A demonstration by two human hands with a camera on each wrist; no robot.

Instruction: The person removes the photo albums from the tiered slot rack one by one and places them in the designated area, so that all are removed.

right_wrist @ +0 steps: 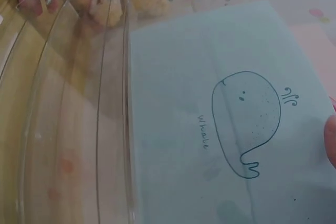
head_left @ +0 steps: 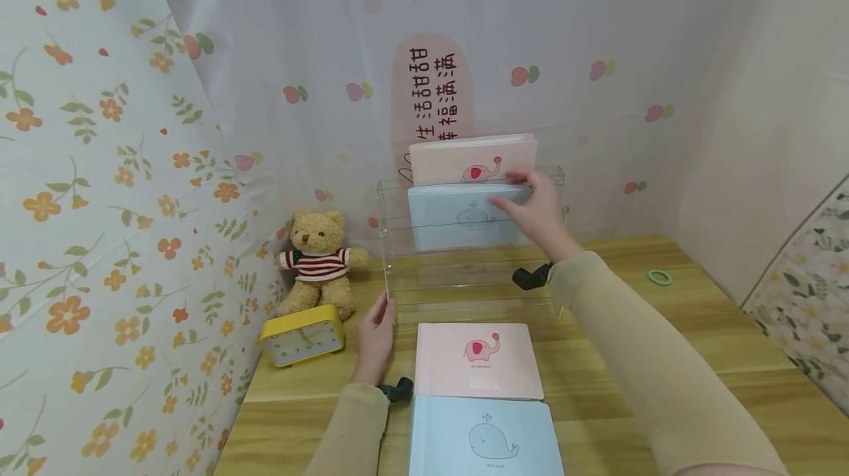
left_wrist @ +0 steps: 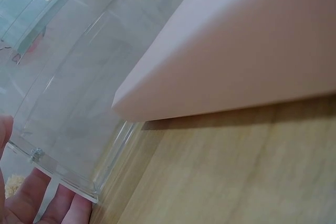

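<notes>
My right hand (head_left: pixel 540 214) pinches the top edge of a light blue whale album (head_left: pixel 434 222), thumb in front and fingers behind. That album stands in the upper tier of a clear acrylic rack (head_left: pixel 388 270); the right wrist view shows its whale drawing (right_wrist: pixel 247 124) close up, through the clear panel. Behind it, a pink elephant album (head_left: pixel 438 161) stands higher. Down at the rack's lower left side, my left hand (head_left: pixel 376 336) grips the side panel (left_wrist: pixel 63 177), with several fingers (left_wrist: pixel 31 190) seen behind it in the left wrist view.
In front of the rack lie another pink elephant album (head_left: pixel 451 376) and another blue whale album (head_left: pixel 451 446). A teddy bear (head_left: pixel 318 233) and a yellow alarm clock (head_left: pixel 301 336) are on the left. A green ring (head_left: pixel 659 271) lies at the right.
</notes>
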